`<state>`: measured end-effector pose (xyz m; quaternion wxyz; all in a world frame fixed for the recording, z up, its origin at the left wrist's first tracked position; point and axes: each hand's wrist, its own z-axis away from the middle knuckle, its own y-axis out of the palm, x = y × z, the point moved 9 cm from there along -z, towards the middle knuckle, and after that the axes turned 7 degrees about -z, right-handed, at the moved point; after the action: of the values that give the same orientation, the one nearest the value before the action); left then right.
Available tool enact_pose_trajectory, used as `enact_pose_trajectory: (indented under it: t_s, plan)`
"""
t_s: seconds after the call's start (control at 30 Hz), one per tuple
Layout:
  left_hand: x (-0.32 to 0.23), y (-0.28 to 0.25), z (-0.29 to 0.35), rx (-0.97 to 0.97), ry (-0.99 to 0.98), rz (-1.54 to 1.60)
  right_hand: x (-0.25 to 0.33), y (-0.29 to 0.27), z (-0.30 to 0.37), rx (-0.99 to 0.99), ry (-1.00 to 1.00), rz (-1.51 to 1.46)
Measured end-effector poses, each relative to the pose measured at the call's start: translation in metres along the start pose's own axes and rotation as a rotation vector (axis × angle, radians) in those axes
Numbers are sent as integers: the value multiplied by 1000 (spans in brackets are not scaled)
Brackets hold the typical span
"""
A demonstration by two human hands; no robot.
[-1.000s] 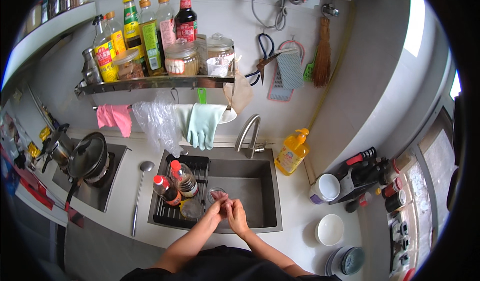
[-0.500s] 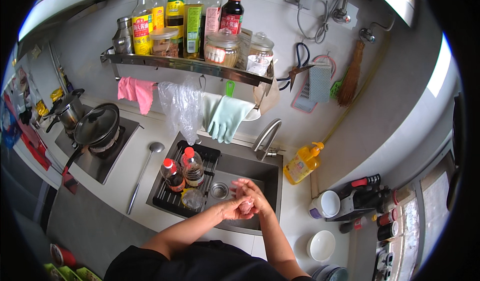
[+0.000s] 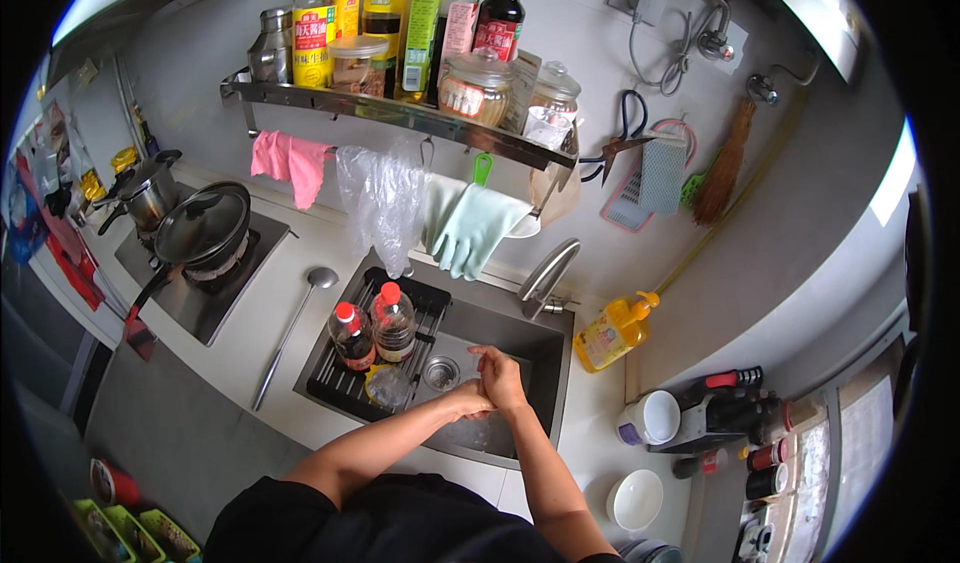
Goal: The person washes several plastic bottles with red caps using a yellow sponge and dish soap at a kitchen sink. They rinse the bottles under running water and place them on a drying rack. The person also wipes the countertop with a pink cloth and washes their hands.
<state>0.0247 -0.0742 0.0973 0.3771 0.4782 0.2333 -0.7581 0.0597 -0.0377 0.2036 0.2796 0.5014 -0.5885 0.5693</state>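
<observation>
Both hands meet over the grey sink (image 3: pixel 548 383), below the steel tap (image 3: pixel 548 281). My left hand (image 3: pixel 468 400) is closed around the base of my right hand, near the wrist, with its fingers partly hidden behind it. My right hand (image 3: pixel 502 378) points away from me with its index finger stretched out and its other fingers bent; nothing shows in it. To the left of the hands, a black drain rack (image 3: pixel 322 388) in the sink bears two red-capped bottles (image 3: pixel 394 325) (image 3: pixel 352 338) and a clear plastic wrapping (image 3: pixel 388 387).
A yellow pump bottle (image 3: pixel 612 333) stands right of the sink. A ladle (image 3: pixel 290 338) lies left of it, beside the hob with a lidded pan (image 3: pixel 203 225). Light green gloves (image 3: pixel 470 233) hang under the bottle shelf (image 3: pixel 400 115). A white bowl (image 3: pixel 635 500) sits at the near right.
My left hand has shifted from my right hand's fingers and palm down toward its wrist. The right hand has turned over. The whole view has tilted slightly.
</observation>
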Motion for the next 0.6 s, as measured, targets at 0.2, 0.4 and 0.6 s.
enact_pose_trajectory:
  t_s: [0.2, 0.4, 0.6]
  plan:
    - [37, -29, -17, -565, 225, -583, -38, 20, 10, -95, 52, 142]
    - [38, 15, -2, -73, -140, 88, -71, 24, 9, 98, 144, 140]
    - [-75, 55, 48, 541, 216, 1312, -8, 8, -3, 324, 417, -1325]
